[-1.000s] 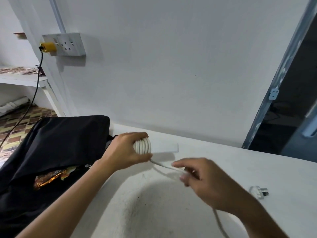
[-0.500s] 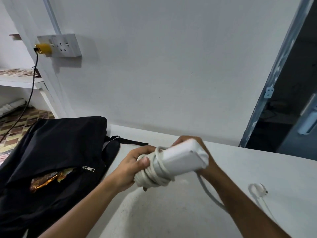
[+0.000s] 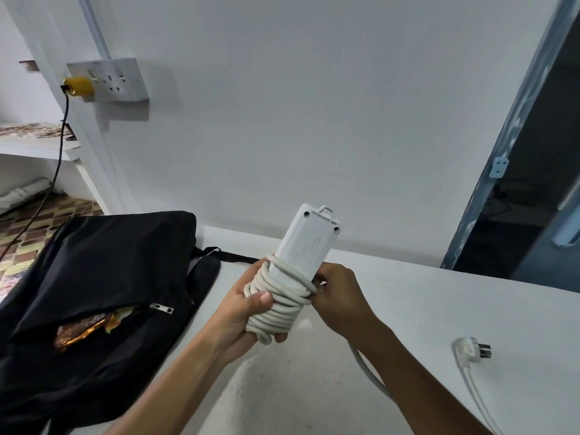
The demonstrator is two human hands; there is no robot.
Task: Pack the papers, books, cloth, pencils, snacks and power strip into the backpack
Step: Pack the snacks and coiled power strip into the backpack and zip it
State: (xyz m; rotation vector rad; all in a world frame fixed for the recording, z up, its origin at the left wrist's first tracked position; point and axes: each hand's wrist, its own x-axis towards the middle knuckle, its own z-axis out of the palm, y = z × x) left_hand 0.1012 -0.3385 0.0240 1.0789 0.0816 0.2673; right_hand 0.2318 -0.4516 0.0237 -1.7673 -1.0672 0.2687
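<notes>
At the far left a black backpack (image 3: 94, 293) lay on the counter (image 3: 439, 309), its front pocket unzipped with a shiny orange snack packet (image 3: 81, 332) showing inside. Just right of it the left hand (image 3: 248, 312) was closed around the lower end of the white power strip (image 3: 306, 246), thumb pressed over the cord coils (image 3: 282, 299) wound round the body. The strip was held above the counter, tilted with its free end pointing up and away. The right hand (image 3: 340, 298) pinched the cord where it met the coils, fingers curled tight. From under that hand the loose cord (image 3: 368, 368) ran down and right, and its plug (image 3: 470, 351) lay on the counter well apart from both hands. The strip looked rigid and light, the cord springy and likely to unwind if released, so the best hold seemed to be across the coils, pinning them to the body. The loose tail and plug probably needed wrapping or tucking in before it went into the backpack
</notes>
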